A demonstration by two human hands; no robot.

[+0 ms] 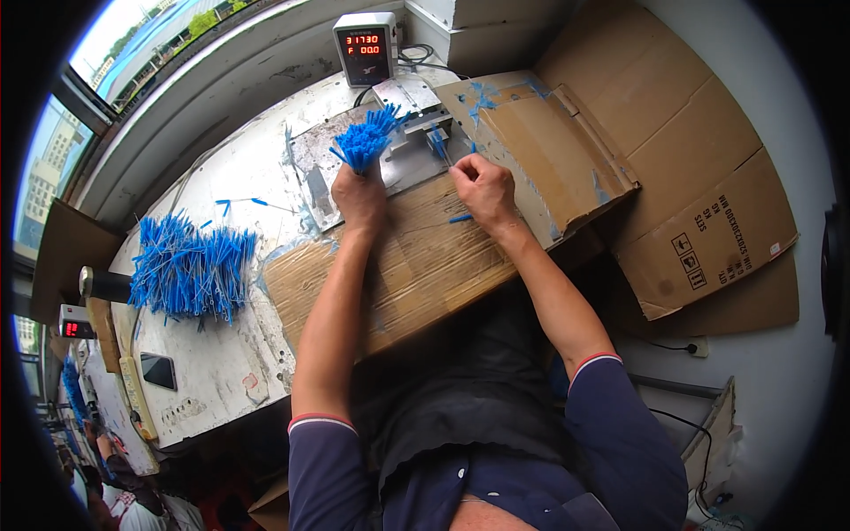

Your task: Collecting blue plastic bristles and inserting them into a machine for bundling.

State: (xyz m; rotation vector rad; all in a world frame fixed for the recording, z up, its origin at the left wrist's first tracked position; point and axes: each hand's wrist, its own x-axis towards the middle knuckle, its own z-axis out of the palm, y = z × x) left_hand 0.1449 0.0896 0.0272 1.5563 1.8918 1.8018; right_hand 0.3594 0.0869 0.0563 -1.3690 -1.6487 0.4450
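Note:
My left hand (360,202) is closed around an upright bundle of thin wire pieces with blue sleeves (363,143), whose blue ends fan out above the fist. To its right, my right hand (485,188) pinches something thin at the front of a small metal fixture (416,146). It looks like one more wire piece, with a blue part (438,142) at the fixture, but the fingers hide most of it. A single blue piece (459,218) lies on the cardboard (416,257) below my right hand.
A large pile of blue-sleeved wires (195,270) covers the table's left side, near a phone (159,372) and a power strip (137,398). Behind the fixture stands a counter box with a red display (365,51). An open cardboard box (540,150) borders the right.

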